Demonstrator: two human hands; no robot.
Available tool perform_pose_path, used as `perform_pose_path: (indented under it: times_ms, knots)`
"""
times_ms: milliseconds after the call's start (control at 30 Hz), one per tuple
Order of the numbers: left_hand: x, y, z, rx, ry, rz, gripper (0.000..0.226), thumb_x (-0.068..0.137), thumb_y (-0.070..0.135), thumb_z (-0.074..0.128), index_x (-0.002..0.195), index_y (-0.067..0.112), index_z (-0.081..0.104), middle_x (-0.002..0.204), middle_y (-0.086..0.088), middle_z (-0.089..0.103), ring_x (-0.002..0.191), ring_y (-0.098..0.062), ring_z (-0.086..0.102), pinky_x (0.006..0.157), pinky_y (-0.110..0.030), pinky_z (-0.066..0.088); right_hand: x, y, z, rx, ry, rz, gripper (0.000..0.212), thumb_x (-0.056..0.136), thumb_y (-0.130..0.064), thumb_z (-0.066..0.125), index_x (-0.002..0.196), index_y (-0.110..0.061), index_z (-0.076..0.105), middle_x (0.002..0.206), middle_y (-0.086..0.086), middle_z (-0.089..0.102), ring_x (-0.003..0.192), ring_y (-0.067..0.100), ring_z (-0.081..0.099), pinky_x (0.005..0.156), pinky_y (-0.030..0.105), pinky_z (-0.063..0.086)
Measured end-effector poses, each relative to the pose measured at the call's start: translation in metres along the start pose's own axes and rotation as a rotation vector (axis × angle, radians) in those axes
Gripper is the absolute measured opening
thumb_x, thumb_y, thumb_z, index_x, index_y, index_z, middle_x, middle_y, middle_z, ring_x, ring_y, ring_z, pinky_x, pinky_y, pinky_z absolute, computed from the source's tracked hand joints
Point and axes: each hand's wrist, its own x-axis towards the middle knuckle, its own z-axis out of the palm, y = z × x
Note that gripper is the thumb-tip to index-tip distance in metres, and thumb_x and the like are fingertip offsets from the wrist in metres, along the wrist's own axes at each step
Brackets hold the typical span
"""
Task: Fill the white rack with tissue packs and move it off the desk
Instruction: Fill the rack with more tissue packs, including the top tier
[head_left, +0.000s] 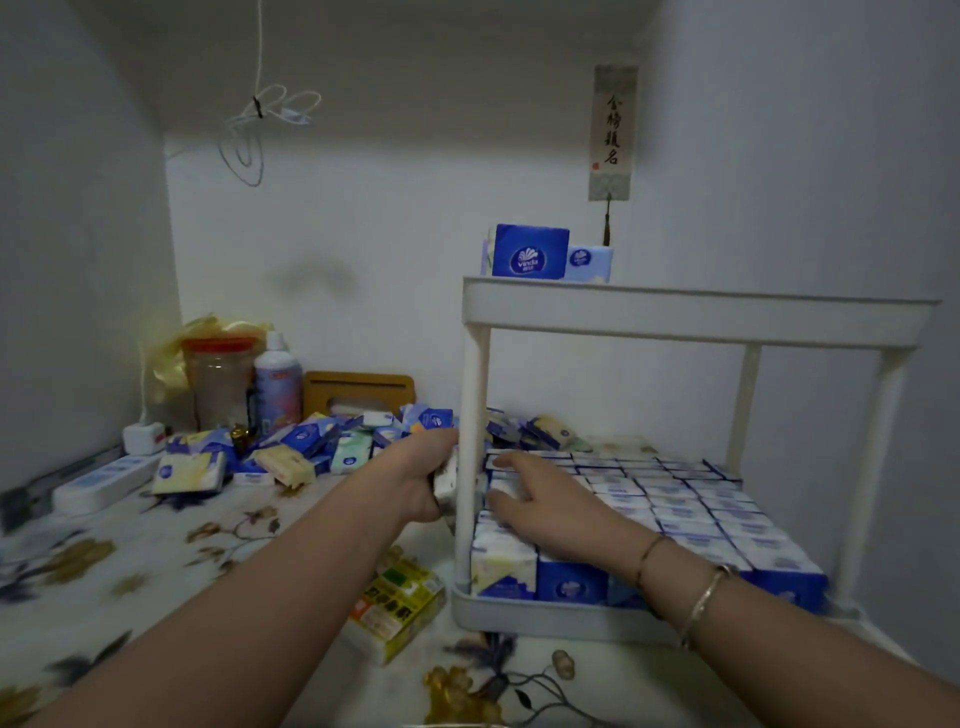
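White two-tier rack (696, 317) stands upright on the bench at right. Lower tray packed with upright blue-and-white tissue packs (691, 506) in close rows. Upper tray carries two blue packs (530, 253) at its back left corner. Loose packs (311, 441) lie heaped left of the rack.

Both bare forearms reach forward from the lower edge of the view, converging toward the middle. The left hand (423, 475) is turned thumb-up, its fingers curled round a pale tissue pack (445, 480) that it grips. The right hand (540, 496) lies palm down, fingers spread and nearly straight, pointing left. Two thin bangles (698, 592) circle the right wrist.
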Motion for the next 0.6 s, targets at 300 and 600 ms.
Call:
perform_pose_path:
  times_ms: [300, 600]
  knots:
    - [0.008, 0.005, -0.009, 0.11, 0.082, -0.139, 0.033, 0.101, 0.024, 0.036, 0.103, 0.001, 0.059, 0.121, -0.02, 0.057, 0.122, -0.036, 0.048, 0.111, -0.061, 0.022, 0.035, -0.008, 0.003, -0.06, -0.26, 0.072, 0.055, 0.079, -0.047, 0.066, 0.126, -0.02, 0.052, 0.126, 0.001, 0.057, 0.108, 0.018, 0.055, 0.094, 0.034, 0.045]
    - [0.028, -0.005, -0.016, 0.051, 0.117, -0.169, 0.044, 0.094, 0.028, 0.048, 0.134, 0.011, 0.051, 0.146, -0.007, 0.044, 0.134, -0.028, 0.043, 0.115, -0.051, 0.022, 0.065, -0.015, 0.001, -0.131, -0.355, 0.119, 0.049, 0.078, -0.028, 0.072, 0.12, -0.01, 0.054, 0.116, 0.007, 0.06, 0.107, 0.023, 0.057, 0.099, 0.039, 0.047]
